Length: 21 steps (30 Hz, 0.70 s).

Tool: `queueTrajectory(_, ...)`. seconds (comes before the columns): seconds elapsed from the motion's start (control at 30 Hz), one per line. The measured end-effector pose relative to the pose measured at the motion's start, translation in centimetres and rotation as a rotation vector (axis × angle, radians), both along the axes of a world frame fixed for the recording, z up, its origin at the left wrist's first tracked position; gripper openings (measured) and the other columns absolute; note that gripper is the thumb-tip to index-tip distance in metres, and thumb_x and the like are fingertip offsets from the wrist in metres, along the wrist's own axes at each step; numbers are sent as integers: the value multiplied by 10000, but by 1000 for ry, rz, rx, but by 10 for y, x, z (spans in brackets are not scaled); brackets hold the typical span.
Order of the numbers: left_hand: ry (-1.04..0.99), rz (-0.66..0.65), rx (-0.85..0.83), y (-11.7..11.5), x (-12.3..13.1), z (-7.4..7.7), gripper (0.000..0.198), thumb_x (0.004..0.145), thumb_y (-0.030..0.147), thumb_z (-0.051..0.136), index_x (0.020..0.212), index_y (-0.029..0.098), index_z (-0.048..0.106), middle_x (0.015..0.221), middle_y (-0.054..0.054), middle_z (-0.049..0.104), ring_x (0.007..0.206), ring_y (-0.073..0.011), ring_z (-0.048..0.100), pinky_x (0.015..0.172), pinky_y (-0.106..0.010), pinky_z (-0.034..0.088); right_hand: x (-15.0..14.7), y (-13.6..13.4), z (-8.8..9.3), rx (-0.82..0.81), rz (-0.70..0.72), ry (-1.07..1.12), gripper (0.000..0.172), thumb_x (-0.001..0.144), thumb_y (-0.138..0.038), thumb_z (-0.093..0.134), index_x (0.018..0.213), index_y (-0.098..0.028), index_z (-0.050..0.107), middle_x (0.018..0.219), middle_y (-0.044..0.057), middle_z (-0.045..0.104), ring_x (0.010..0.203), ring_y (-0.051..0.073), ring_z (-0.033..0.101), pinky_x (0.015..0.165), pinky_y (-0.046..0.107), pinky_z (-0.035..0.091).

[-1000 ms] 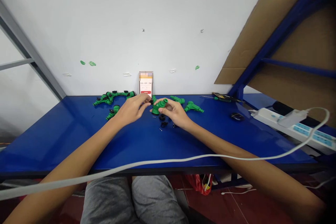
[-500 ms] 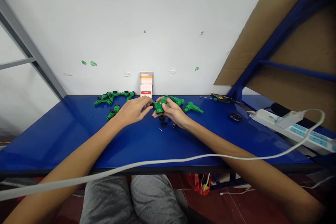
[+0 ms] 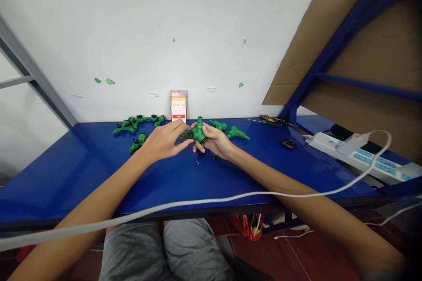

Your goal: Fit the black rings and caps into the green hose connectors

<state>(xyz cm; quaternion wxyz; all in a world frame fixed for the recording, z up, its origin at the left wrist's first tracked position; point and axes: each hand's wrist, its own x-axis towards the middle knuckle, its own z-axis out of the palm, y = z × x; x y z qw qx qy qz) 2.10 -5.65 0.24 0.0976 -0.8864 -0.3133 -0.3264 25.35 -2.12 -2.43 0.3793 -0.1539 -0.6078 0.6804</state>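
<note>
A green branched fitting (image 3: 199,132) is held above the blue table by my right hand (image 3: 217,141), whose thumb and fingers grip its right side. My left hand (image 3: 167,139) pinches a small black part (image 3: 190,134) at the fitting's left side, thumb below and fingers above. Small black pieces (image 3: 201,155) lie on the table under my right hand, with a small screw (image 3: 197,162) nearer me. Two green fittings (image 3: 238,133) rest just right of my hands. Another green fitting with a black part (image 3: 137,142) lies left of my left hand.
Several green fittings (image 3: 138,120) lie at the back left. A phone (image 3: 178,107) leans on the wall. Tools (image 3: 275,120), a black mouse (image 3: 289,143) and a white power strip (image 3: 349,151) are on the right. A white cable (image 3: 231,199) crosses the near view.
The fitting has been turned in my right hand, so one branch points up. My left hand has come against its left side with the black part. The view has shifted slightly.
</note>
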Motion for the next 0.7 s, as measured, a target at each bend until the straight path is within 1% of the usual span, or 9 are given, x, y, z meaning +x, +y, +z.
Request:
queueTrajectory(0.07,-4,11,3,-1,0,2,245,1022,405,606,1177,217,626,1077,-90,700,899,-215,673,723,-312,503,-1,-1,1,-11,-12,24,310,1038,-474,555,1202,-210,558,672,-43,607,489,156,555,767,437,616)
queueTrajectory(0.17,-42,30,-13,-4,1,7,271,998,404,639,1190,215,619,1121,-93,694,903,-213,667,721,-314,499,-2,-1,3,-45,-79,60,288,1032,-467,557,1167,-213,569,688,-39,619,445,131,451,763,452,622)
queueTrajectory(0.23,-77,59,-15,-4,2,9,264,990,382,636,1184,205,617,1124,-96,689,881,-207,656,703,-311,489,-2,0,5,-84,-128,78,279,1024,-477,559,1122,-216,573,723,-18,654,451,132,423,754,458,627)
queueTrajectory(0.3,-113,96,-18,-3,2,7,216,1000,339,599,1154,189,617,1099,-95,683,852,-197,642,693,-308,479,-1,2,7,-141,-165,86,290,1021,-504,545,1074,-220,567,779,9,694,463,135,415,740,461,631)
queueTrajectory(0.4,-140,123,-83,4,1,-2,134,1001,253,538,1070,182,628,990,-66,670,812,-183,623,701,-304,476,0,5,8,-215,-215,80,294,1012,-519,553,1035,-226,542,847,26,728,456,115,377,713,444,633)
queueTrajectory(0.47,-121,113,-168,9,1,-10,136,988,211,525,1048,189,645,926,-41,664,776,-172,614,702,-299,477,0,6,7,-215,-261,78,269,991,-487,598,1030,-232,524,864,21,734,446,99,357,692,416,630)
queueTrajectory(0.53,-67,91,-244,14,3,-19,170,992,207,526,1081,197,671,946,-37,680,777,-169,623,712,-297,488,-1,6,6,-180,-306,79,252,962,-437,649,1016,-237,506,865,9,728,435,87,349,665,390,624)
queueTrajectory(0.63,79,59,-303,17,8,-28,228,1034,265,537,1184,211,700,1084,-65,700,937,-205,669,799,-318,528,-4,8,4,-122,-384,63,290,914,-386,714,1000,-247,474,840,-23,692,420,74,352,604,358,610)
queueTrajectory(0.7,183,47,-311,18,12,-32,263,1055,311,533,1224,214,710,1132,-85,694,1064,-245,665,880,-347,542,-5,9,3,-96,-431,36,334,906,-405,733,1016,-257,455,820,-48,652,418,72,362,570,344,604)
